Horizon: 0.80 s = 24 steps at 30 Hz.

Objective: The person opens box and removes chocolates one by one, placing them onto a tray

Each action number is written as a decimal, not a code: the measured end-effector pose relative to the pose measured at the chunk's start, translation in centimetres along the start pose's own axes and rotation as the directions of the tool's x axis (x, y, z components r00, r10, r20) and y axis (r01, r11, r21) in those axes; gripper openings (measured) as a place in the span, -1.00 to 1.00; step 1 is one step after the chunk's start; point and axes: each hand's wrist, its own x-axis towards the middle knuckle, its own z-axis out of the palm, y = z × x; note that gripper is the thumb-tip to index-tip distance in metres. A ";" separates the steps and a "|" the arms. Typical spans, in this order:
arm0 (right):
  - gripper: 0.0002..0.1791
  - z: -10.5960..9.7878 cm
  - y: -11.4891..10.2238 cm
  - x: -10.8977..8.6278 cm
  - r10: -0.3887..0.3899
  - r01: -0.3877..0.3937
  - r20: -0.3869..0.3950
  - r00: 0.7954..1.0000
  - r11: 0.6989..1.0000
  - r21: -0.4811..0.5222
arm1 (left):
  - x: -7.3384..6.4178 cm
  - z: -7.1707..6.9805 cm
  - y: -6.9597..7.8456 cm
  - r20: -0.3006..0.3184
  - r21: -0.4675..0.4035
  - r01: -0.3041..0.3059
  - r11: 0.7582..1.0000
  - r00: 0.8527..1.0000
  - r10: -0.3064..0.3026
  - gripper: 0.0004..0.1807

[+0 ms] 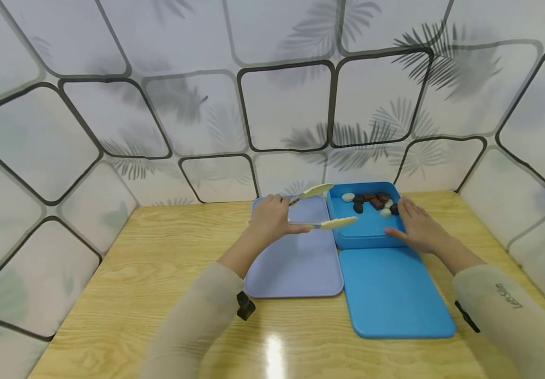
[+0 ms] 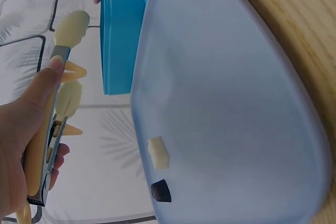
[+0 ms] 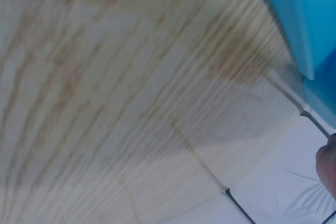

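**Tongs in the left, right hand parked by the box: why we're liking this setup**

So in the head view we're seeing the left hand gripping the tongs near mid-frame, thumb on one arm and the other fingers around the far side. The tongs' arms are standing spread with nothing between the tips, and we're guessing the loose hold is keeping them ready to pinch.

The tips are hanging over the left part of the blue box, right of centre, where brown pieces and white pieces are sitting toward the back. We're figuring the lavender tray is lying snug on the box's left so the trip across is staying short. In the left wrist view, a pale piece and a dark piece are already resting on it, lower left.

The right hand is lying along the box's right side, fingers extended, thumb spreading toward the front corner. We're reading that as steadying, though we can't be sure how firmly it's pressing. Both forearms are slanting inward from the bottom of the frame, over the bench.
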 end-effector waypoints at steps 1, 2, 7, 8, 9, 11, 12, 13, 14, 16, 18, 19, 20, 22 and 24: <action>0.08 0.0 0.1 0.0 -0.005 0.005 -0.002 1.000 1.000 0.002 | 0.2 0.0 0.1 0.010 -0.007 0.004 1.000 1.000 -0.004 -0.06; 0.08 0.1 0.1 0.0 -0.010 0.010 -0.005 1.000 1.000 0.004 | 0.4 -0.2 0.3 0.026 -0.021 0.014 1.000 1.000 -0.013 -0.05; 0.08 0.2 0.4 0.1 -0.020 0.020 -0.011 1.000 1.000 0.012 | 1.6 -0.6 1.1 0.111 -0.082 0.062 0.995 0.992 -0.053 -0.04; 0.09 0.3 0.4 0.0 -0.022 0.022 -0.012 1.000 1.000 0.017 | 1.8 -0.6 1.2 0.133 -0.088 0.071 0.994 0.989 -0.059 -0.04; 0.09 0.3 0.4 0.0 -0.024 0.024 -0.014 1.000 1.000 0.017 | 2.1 -0.7 1.4 0.148 -0.088 0.073 0.993 0.987 -0.059 -0.04; 0.09 0.3 0.5 0.0 -0.026 0.026 -0.015 1.000 0.999 0.024 | 2.7 -0.7 1.8 0.165 -0.079 0.068 0.995 0.985 -0.055 -0.06; 0.10 0.3 0.6 -0.1 -0.028 0.028 -0.017 0.999 0.999 0.026 | 3.0 -0.7 2.0 0.173 -0.071 0.065 0.995 0.984 -0.052 -0.06; 0.10 0.4 0.6 -0.1 -0.029 0.029 -0.018 0.999 0.999 0.031 | 3.3 -0.7 2.2 0.180 -0.062 0.063 0.996 0.982 -0.051 -0.06; 0.10 0.4 0.7 -0.1 -0.029 0.030 -0.019 0.999 0.999 0.035 | 3.6 -0.7 2.4 0.187 -0.056 0.061 0.997 0.981 -0.050 -0.06; 0.11 0.4 0.7 -0.1 -0.026 0.027 -0.021 0.999 0.999 0.036 | 4.2 -0.7 2.9 0.198 -0.048 0.058 0.997 0.979 -0.048 -0.07; 0.11 0.5 0.7 0.0 -0.024 0.025 -0.021 0.999 0.999 0.038 | 4.8 -0.6 3.4 0.220 -0.030 0.060 0.998 0.974 -0.052 -0.06; 0.11 0.5 0.7 0.0 -0.023 0.024 -0.021 1.000 0.999 0.044 | 5.1 -0.6 3.6 0.231 -0.020 0.057 0.998 0.972 -0.051 -0.05; 0.11 0.5 0.7 0.0 -0.023 0.024 -0.022 0.999 0.999 0.046 | 5.4 -0.6 3.9 0.240 -0.008 0.053 0.999 0.970 -0.050 -0.05; 0.12 0.4 0.6 0.0 -0.022 0.023 -0.024 0.999 0.998 0.055 | 5.9 -0.4 4.5 0.257 0.010 0.048 0.999 0.965 -0.049 -0.03; 0.12 0.4 0.5 0.0 -0.023 0.025 -0.031 0.999 0.998 0.060 | 6.5 -0.2 5.1 0.269 0.022 0.039 0.999 0.962 -0.044 -0.03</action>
